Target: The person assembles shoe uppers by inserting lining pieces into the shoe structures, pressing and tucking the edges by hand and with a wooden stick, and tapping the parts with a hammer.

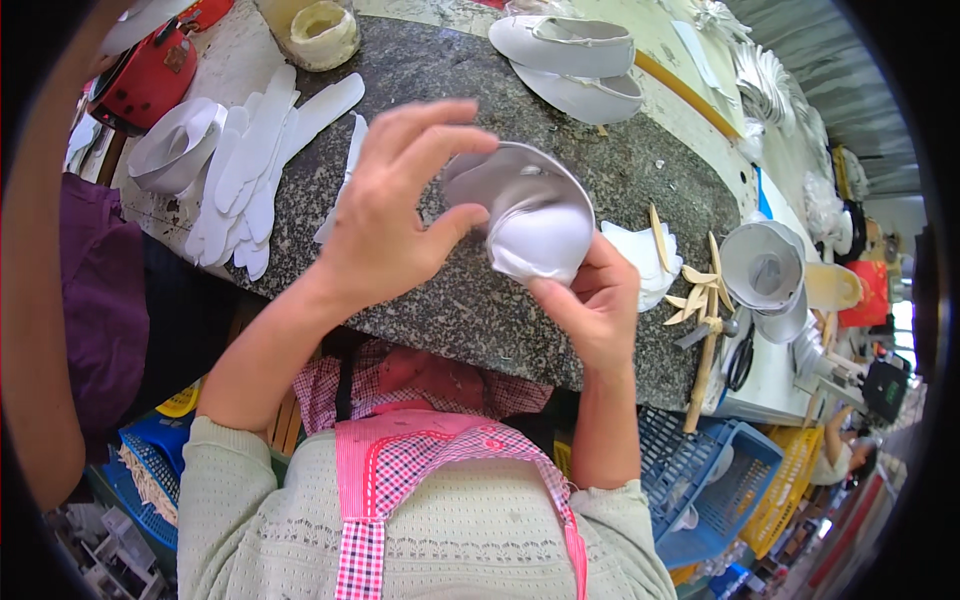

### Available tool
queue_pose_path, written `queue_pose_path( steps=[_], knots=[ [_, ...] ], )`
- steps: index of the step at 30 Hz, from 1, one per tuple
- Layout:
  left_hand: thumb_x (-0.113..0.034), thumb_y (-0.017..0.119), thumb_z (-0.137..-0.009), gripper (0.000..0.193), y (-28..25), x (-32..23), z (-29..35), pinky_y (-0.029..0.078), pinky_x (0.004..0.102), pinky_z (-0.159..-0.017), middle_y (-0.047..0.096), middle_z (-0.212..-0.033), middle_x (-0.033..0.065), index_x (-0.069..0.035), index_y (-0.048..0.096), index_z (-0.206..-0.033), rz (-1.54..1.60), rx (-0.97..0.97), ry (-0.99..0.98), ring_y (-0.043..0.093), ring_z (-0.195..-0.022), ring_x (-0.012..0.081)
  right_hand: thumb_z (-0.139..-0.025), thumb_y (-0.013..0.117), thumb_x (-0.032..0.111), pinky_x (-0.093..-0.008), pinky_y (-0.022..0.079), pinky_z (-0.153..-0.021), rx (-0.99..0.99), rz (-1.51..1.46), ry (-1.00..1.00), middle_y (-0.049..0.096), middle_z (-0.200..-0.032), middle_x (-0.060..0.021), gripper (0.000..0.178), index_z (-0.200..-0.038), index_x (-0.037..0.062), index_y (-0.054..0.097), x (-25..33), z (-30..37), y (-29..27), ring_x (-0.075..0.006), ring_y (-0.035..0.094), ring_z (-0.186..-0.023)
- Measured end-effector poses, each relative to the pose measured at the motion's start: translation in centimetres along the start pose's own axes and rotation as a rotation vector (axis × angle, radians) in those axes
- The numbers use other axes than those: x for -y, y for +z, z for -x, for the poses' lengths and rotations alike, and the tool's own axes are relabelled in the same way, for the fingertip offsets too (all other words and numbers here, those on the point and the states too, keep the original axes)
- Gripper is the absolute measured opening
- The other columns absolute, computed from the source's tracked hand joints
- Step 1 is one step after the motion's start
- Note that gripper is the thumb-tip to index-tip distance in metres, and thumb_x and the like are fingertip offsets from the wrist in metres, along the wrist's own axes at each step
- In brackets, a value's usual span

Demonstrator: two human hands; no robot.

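Note:
Over the speckled stone slab [430, 290], a white shoe upper [545, 240] is held up, its hollow inside showing. My right hand [600, 305] grips its lower right edge, thumb in front and fingers behind. My left hand [395, 195] is at the upper's left side, fingers curved and spread wide from the thumb. Its fingertips come close to the rim; whether they touch it I cannot tell. Two more white shoe uppers [570, 70] lie at the slab's far edge. Left of my left hand are several white insole-shaped pieces [255, 160], fanned in a pile.
At right lie a wooden-handled hammer [703, 375], tan curved strips [700, 280], white pieces [640, 260], black-handled scissors [740, 360] and stacked uppers [762, 265]. A crusted glue pot [322, 35] stands at the back. Blue crates [715, 470] sit below right; another person's arm [40, 250] is at left.

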State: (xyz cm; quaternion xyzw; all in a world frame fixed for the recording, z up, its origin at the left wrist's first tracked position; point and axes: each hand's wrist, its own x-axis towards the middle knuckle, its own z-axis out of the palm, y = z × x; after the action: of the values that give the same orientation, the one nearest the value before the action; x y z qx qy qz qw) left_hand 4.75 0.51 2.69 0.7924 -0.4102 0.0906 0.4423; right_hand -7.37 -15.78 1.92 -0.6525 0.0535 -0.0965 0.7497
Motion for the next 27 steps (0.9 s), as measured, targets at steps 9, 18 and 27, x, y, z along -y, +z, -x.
queue_pose_path(
  steps=[9,18,27],
  knots=[
    [-0.029,0.082,-0.054,0.063,-0.3,-3.1,-5.0,0.05,0.0344,-0.064,0.066,-0.082,0.0151,-0.002,0.06,-0.107,0.347,0.86,0.091,0.065,-0.071,0.0257,-0.066,0.063,0.013,-0.025,0.04,-0.051,0.213,0.499,0.09,0.053,-0.06,-0.0037,0.018,-0.077,-0.0011,0.058,4.5,-0.6,-1.4,-0.0071,0.05,-0.058],
    [-0.023,0.08,-0.058,0.038,0.5,-3.4,-3.9,0.049,0.0276,-0.06,0.066,-0.073,0.0082,0.0,0.065,-0.084,0.4,1.047,-0.43,0.062,-0.065,0.0135,-0.068,0.071,0.015,-0.0239,0.04,-0.053,0.296,0.344,0.258,0.058,-0.065,-0.0012,0.021,-0.078,0.0019,0.06,3.1,-1.3,-3.5,-0.0061,0.052,-0.06],
    [-0.018,0.078,-0.06,0.034,0.8,-4.3,-1.8,0.048,0.0298,-0.057,0.063,-0.068,0.0096,-0.001,0.061,-0.085,0.386,0.796,-0.17,0.062,-0.061,0.0171,-0.065,0.075,0.015,-0.0218,0.039,-0.057,0.49,0.407,0.222,0.058,-0.071,0.0007,0.024,-0.075,0.0035,0.055,4.2,-1.4,-4.3,-0.0049,0.05,-0.066]
  ],
)
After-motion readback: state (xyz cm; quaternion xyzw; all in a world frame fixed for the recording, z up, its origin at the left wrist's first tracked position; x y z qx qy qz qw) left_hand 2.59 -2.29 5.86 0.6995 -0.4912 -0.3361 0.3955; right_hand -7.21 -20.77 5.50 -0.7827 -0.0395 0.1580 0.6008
